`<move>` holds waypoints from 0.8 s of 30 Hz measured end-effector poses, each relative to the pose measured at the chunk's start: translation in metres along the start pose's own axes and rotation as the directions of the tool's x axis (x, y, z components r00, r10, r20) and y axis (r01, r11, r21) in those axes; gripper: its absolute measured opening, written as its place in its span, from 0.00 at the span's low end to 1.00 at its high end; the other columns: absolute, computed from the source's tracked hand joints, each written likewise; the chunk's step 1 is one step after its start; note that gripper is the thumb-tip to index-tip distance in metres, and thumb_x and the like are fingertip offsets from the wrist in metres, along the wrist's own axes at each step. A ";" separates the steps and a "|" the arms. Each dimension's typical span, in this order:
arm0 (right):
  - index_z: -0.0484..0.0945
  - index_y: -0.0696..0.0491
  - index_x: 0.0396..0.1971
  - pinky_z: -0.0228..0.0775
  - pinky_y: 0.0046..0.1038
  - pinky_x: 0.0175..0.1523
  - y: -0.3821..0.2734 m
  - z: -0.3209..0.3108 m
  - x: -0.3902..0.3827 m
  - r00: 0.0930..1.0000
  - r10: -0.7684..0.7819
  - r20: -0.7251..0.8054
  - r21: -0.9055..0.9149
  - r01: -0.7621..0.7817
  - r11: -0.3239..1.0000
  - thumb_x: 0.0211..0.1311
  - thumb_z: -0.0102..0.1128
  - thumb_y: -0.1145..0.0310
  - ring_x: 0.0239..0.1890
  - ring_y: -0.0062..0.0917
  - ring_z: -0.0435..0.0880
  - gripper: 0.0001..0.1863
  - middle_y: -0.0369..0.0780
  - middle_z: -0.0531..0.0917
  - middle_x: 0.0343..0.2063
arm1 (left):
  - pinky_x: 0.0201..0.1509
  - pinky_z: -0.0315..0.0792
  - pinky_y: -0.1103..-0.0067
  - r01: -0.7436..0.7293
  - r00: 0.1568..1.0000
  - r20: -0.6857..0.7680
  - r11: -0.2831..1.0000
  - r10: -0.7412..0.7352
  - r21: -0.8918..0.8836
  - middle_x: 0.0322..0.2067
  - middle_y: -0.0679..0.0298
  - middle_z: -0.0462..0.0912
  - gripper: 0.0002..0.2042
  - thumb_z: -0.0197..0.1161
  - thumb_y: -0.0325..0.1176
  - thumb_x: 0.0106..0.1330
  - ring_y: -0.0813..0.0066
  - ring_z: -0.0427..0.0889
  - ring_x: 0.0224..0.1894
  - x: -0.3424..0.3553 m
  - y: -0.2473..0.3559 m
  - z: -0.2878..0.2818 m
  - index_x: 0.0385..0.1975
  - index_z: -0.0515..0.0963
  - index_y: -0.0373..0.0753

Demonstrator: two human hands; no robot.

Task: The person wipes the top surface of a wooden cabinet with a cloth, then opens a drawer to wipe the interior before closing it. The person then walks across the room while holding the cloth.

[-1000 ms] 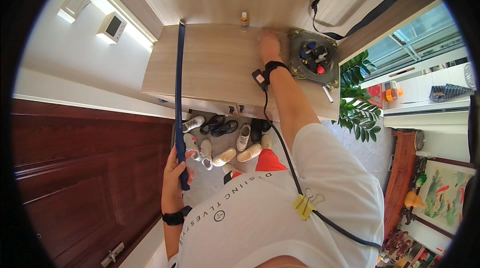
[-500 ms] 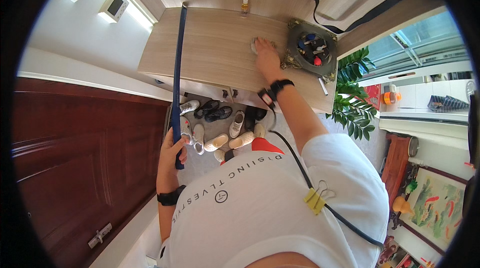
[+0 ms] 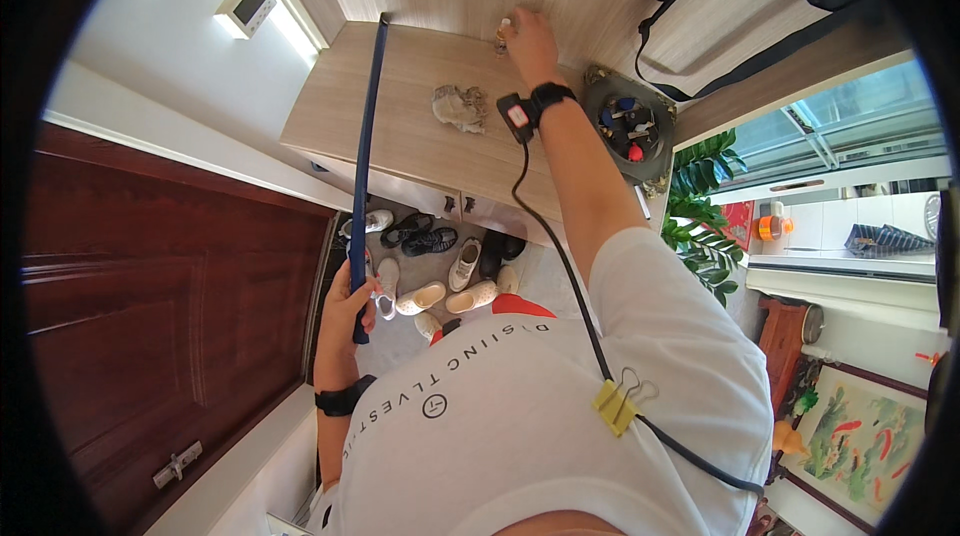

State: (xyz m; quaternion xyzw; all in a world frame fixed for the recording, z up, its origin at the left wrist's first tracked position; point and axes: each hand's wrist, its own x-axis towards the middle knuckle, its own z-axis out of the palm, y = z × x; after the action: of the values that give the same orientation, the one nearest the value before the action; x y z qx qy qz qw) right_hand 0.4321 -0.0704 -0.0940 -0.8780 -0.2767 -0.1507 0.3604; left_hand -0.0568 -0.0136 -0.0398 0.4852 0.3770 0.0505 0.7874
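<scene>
My left hand (image 3: pixel 346 308) is closed round the near end of a long, slim dark-blue stick (image 3: pixel 366 156). The stick's far end reaches the back of the light wood cabinet top (image 3: pixel 325 106). At the cabinet's back edge, my right hand (image 3: pixel 530 41) has its fingers on a small amber bottle with a white cap (image 3: pixel 502 39), partly covering it. A crumpled greyish-beige cloth (image 3: pixel 460 109) lies on the cabinet top, apart from both hands.
A dark grey tray (image 3: pixel 622 126) with small odds and ends stands on the cabinet's right end. Several shoes (image 3: pixel 464 264) lie on the floor below. A dark red door (image 3: pixel 150 306) is at left, a leafy plant (image 3: pixel 700 226) at right. A black strap (image 3: pixel 740 71) hangs above the tray.
My right hand has let go of the cloth and moved back to the bottle. The cloth now lies crumpled farther left. My left hand still holds the stick.
</scene>
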 end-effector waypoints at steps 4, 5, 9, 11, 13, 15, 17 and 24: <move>0.77 0.53 0.46 0.72 0.43 0.52 0.010 0.022 0.013 0.991 0.005 0.134 -0.149 0.015 0.989 0.62 0.55 0.63 0.48 0.43 0.80 0.16 0.47 0.80 0.47 | 0.12 0.59 0.88 0.010 1.000 -0.018 1.000 -0.010 0.008 0.30 0.65 0.76 0.22 0.56 0.25 0.65 0.87 0.66 0.13 0.003 -0.004 0.004 0.59 0.64 0.38; 0.77 0.53 0.46 0.72 0.43 0.52 0.014 0.029 0.013 0.995 -0.037 0.094 -0.148 0.051 0.988 0.62 0.54 0.63 0.49 0.44 0.80 0.15 0.47 0.80 0.48 | 0.12 0.59 0.87 0.008 1.000 -0.013 1.000 -0.007 0.012 0.30 0.65 0.76 0.21 0.56 0.25 0.65 0.87 0.66 0.13 0.004 -0.005 0.005 0.59 0.64 0.38; 0.77 0.52 0.45 0.72 0.42 0.50 0.040 0.027 0.021 0.976 -0.035 0.217 -0.086 0.055 0.995 0.60 0.56 0.63 0.48 0.44 0.79 0.15 0.48 0.81 0.45 | 0.12 0.58 0.87 -0.013 1.000 -0.001 1.000 0.013 0.011 0.30 0.65 0.76 0.20 0.56 0.25 0.66 0.87 0.65 0.13 0.005 -0.005 0.003 0.58 0.64 0.38; 0.77 0.52 0.44 0.72 0.42 0.49 0.055 0.007 0.022 0.964 -0.033 0.264 -0.082 0.056 0.995 0.58 0.58 0.64 0.47 0.45 0.79 0.15 0.48 0.82 0.42 | 0.12 0.59 0.87 -0.017 1.000 0.008 1.000 0.017 0.013 0.30 0.64 0.76 0.20 0.56 0.25 0.66 0.87 0.65 0.13 0.004 -0.004 0.002 0.58 0.64 0.38; 0.77 0.52 0.43 0.72 0.43 0.48 0.073 -0.027 0.015 0.958 -0.028 0.285 -0.154 0.075 0.985 0.58 0.58 0.65 0.46 0.45 0.80 0.14 0.48 0.82 0.41 | 0.12 0.59 0.87 -0.018 1.000 0.011 1.000 0.018 0.023 0.30 0.64 0.76 0.20 0.55 0.25 0.66 0.87 0.66 0.13 0.003 -0.003 0.001 0.58 0.64 0.37; 0.77 0.52 0.43 0.72 0.42 0.48 0.087 -0.057 0.005 0.966 -0.122 0.229 -0.285 0.186 0.940 0.57 0.58 0.65 0.46 0.45 0.80 0.14 0.49 0.82 0.39 | 0.12 0.59 0.87 -0.010 1.000 0.004 0.999 0.010 0.039 0.30 0.64 0.76 0.20 0.56 0.26 0.66 0.87 0.66 0.13 0.003 -0.001 0.001 0.58 0.64 0.37; 0.77 0.52 0.44 0.72 0.42 0.49 0.094 -0.072 -0.001 0.958 0.003 0.286 -0.339 0.098 0.936 0.57 0.58 0.65 0.46 0.45 0.80 0.15 0.49 0.82 0.41 | 0.12 0.59 0.87 -0.005 1.000 0.004 0.999 0.004 0.040 0.30 0.65 0.76 0.20 0.56 0.26 0.66 0.88 0.66 0.13 0.003 0.000 0.003 0.58 0.64 0.37; 0.79 0.52 0.46 0.73 0.43 0.50 0.101 -0.079 -0.011 0.961 -0.031 0.275 -0.318 0.121 0.940 0.61 0.54 0.65 0.48 0.45 0.80 0.15 0.48 0.82 0.44 | 0.12 0.58 0.87 -0.003 1.000 -0.009 0.998 0.004 0.063 0.29 0.67 0.75 0.19 0.56 0.27 0.66 0.88 0.64 0.13 0.002 0.003 0.000 0.56 0.64 0.36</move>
State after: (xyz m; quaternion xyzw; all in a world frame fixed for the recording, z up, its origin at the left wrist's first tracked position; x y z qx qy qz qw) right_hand 0.4781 -0.1906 -0.1002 -0.9269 -0.3272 -0.0898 0.1606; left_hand -0.0540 -0.0109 -0.0385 0.5101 0.3813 0.0422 0.7698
